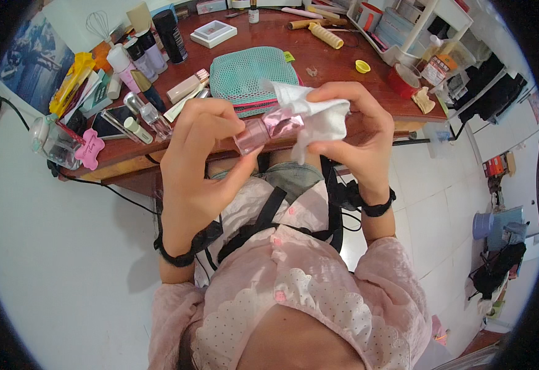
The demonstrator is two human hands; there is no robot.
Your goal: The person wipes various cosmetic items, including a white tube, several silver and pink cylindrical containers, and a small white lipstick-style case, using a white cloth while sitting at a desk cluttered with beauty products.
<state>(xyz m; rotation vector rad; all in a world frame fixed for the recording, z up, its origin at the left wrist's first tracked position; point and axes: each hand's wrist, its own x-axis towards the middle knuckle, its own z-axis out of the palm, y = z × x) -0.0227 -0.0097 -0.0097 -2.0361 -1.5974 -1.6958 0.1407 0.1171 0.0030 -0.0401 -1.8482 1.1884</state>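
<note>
My left hand (205, 166) grips a small pink cosmetic bottle (252, 137) by its clear lower end, between thumb and fingers. Its shiny metallic pink cap (283, 123) points right, toward a crumpled white tissue (328, 123). Thumb and fingers of my right hand (365, 132) pinch that tissue, which touches the cap's end. Both hands are raised in front of the desk's near edge. Just beyond them lies a teal mesh pouch (251, 71) with a pink zip.
Several cosmetic tubes and bottles (155, 117) crowd the left of the brown desk (319, 68). A black spray can (169, 37) stands farther back. On the right are a yellow cap (362, 66), a red tape roll (403, 80) and a white rack (414, 28).
</note>
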